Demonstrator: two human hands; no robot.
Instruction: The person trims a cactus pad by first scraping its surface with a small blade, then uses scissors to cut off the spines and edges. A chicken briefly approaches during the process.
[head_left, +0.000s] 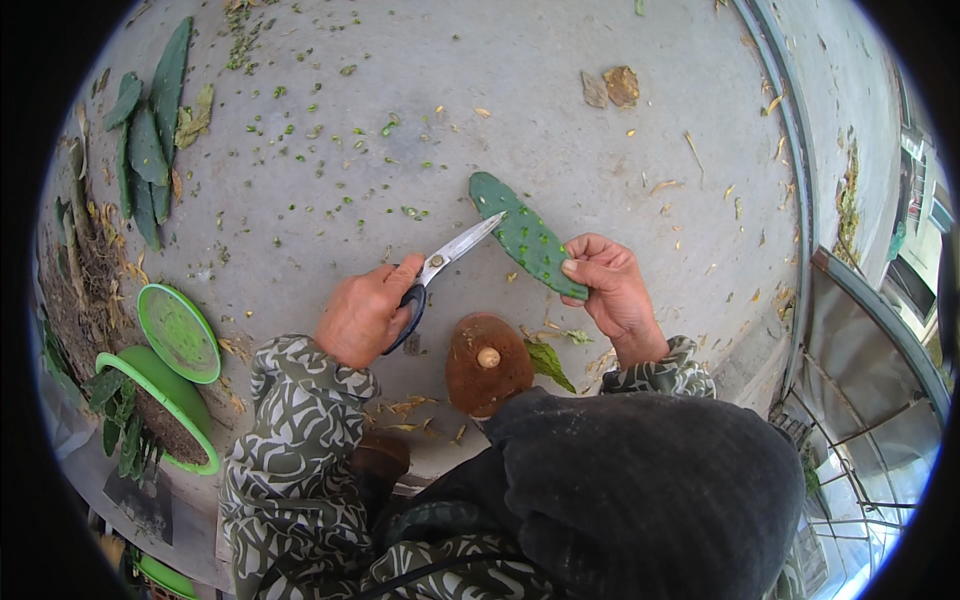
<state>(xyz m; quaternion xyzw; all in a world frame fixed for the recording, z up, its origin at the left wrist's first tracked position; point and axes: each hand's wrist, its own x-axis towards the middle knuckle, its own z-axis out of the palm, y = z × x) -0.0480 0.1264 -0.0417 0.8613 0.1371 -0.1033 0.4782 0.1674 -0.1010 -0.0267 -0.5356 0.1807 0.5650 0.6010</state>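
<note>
My left hand (369, 309) grips a pair of scissors (463, 241) by the dark handles. Their blades point up and right, and the tip overlaps the left edge of a green cactus pad (523, 232); whether it touches is hard to tell. The blades look closed or nearly so. My right hand (613, 285) pinches the lower end of that pad between thumb and fingers, holding it tilted above the concrete floor. Small bright green nubs dot the pad's lower part, while its upper end looks smoother.
Green clippings (315, 131) are scattered over the concrete floor (540, 135). Several cut cactus pads (150, 146) lie at the upper left. A green pot (180, 390) of soil and a green saucer (178, 332) stand at left. My brown shoe (472, 386) is below; a metal-framed panel (862, 337) rises at right.
</note>
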